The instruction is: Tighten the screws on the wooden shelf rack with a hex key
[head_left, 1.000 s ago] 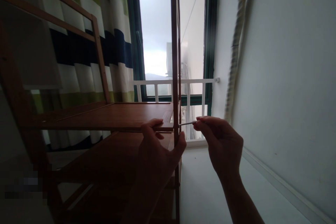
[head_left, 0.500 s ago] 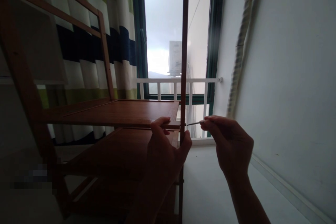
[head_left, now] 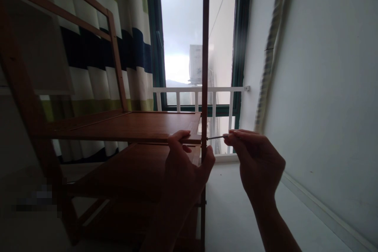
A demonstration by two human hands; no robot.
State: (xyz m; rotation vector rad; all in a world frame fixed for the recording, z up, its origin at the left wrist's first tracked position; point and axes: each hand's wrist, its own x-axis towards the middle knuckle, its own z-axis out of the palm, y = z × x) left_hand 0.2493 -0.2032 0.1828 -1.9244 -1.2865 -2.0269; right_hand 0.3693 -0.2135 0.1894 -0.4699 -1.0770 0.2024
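A brown wooden shelf rack (head_left: 130,126) stands in front of me, with an upright post (head_left: 204,47) at its near right corner. My left hand (head_left: 186,169) is closed around that post and the corner of the upper shelf board. My right hand (head_left: 256,161) pinches a thin metal tool (head_left: 216,138) that points leftward, its tip touching the post at the height of the shelf board.
A striped green, white and navy curtain (head_left: 97,47) hangs behind the rack. A tall window (head_left: 183,39) with a white railing (head_left: 201,91) lies ahead. A white wall (head_left: 325,86) runs along the right, with pale floor (head_left: 230,212) beside the rack.
The tool's tip sat a little off the post half a second ago and now meets it. The view has shifted slightly; both hands keep their grips.
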